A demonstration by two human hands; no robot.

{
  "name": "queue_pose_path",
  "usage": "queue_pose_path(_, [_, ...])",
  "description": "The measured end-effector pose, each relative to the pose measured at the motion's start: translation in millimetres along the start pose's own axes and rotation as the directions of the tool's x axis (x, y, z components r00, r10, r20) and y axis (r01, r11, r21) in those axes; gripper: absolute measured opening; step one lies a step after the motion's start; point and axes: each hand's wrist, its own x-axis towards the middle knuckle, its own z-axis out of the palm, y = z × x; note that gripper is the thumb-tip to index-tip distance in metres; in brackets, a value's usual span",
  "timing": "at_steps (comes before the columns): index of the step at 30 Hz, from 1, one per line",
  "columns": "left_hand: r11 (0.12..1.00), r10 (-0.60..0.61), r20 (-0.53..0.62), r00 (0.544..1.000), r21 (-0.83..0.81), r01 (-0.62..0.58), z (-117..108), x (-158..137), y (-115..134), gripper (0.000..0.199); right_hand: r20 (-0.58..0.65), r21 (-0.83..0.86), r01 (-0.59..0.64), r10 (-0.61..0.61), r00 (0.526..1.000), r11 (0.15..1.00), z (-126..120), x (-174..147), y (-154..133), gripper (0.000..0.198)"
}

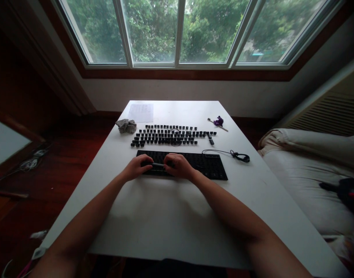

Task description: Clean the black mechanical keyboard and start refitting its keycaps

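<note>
Wide window (177, 31) onto green trees, dark wood floor (49, 162), pale bedding (310, 166) at right. White table (171, 216) running toward the window. Black keyboard base (206, 164) lying crosswise, long axis left to right. Loose keycaps (168, 135) in rows just beyond. Left hand (136, 166) and right hand (178, 165), fingers curled, pinching a long bar key (157, 165) by its ends, likewise crosswise.

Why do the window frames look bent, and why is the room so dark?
In the head view, the wide lens bows the window frames outward; daylight from the window is the only light seen, so the white table is bright while floor and walls sink into shadow. Both forearms cast soft shadows on the table; the loose keycaps stay fairly sharp.
</note>
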Motion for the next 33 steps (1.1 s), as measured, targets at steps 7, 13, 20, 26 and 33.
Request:
queue_pose_path(7, [0.987,0.054,-0.001,0.999,0.152,-0.054,-11.6,10.4,4.7,0.021,-0.084,0.065,-0.048,0.053,0.995,0.997,-7.7,-1.4,6.6,0.001])
queue_pose_path(13, [0.972,0.056,-0.019,0.998,0.228,-0.050,-25.9,38.4,-14.1,0.018,-0.193,0.080,-0.074,0.088,0.977,0.994,-10.3,-6.2,17.9,0.005])
queue_pose_path(20, [0.887,0.056,-0.165,0.985,0.460,0.027,-22.3,73.9,-48.3,0.017,-0.305,0.161,-0.152,0.196,0.932,0.975,-8.0,-8.6,36.3,0.009])
queue_pose_path(26, [0.837,0.039,-0.149,0.988,0.546,0.049,-10.7,91.5,-59.0,0.016,-0.266,0.132,-0.173,0.203,0.942,0.976,-8.1,-9.3,36.1,0.010])
queue_pose_path(33, [0.805,0.033,-0.064,0.997,0.593,0.012,-12.0,104.0,-67.3,0.016,-0.234,0.157,-0.176,0.210,0.949,0.972,-7.7,-9.9,36.7,0.012])
